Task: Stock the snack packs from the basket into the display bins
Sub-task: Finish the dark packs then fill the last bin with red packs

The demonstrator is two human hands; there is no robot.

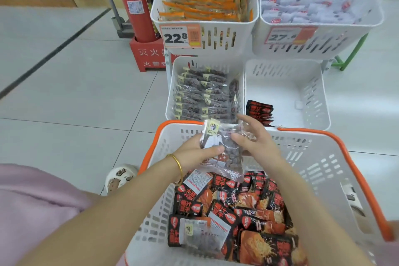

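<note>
Surroundings, placed from the white, orange-rimmed basket [313,157]: four white slotted display bins stand just beyond its far rim.
- The lower left bin [171,93] holds rows of clear packs with dark contents.
- The lower right bin [302,84] holds only a few black-and-red packs [259,112], lying at its near left corner.
- The upper left bin [216,38] is stacked with orange-edged packs.
- The upper right bin [323,44] holds pale packs with red marks.

Further beyond the basket and to the left, a red fire extinguisher [135,2] stands in a red floor stand [149,54]. To the basket's near left are a white shoe [121,176] and a pink garment [32,201] on the tiled floor.

Writing: the price tag [180,36] on the upper left bin reads "22.8". The tag [287,35] on the upper right bin is blurred and appears to read "27.6". The stand carries white Chinese characters, partly cut off. The pack labels are not legible.

Contents: the basket is filled with black-and-red snack packs [248,207]. One clear pack [200,235] lies on top of them near its front.

Hands: both hands are raised over the far end of the basket, holding one clear snack pack [224,151] between them.
- The left hand [194,151], with a gold bangle [178,166] at the wrist, grips the pack's left side, thumb across the front.
- The right hand [254,138] pinches the pack's right edge, thumb in front and fingers stretched out behind.
</note>
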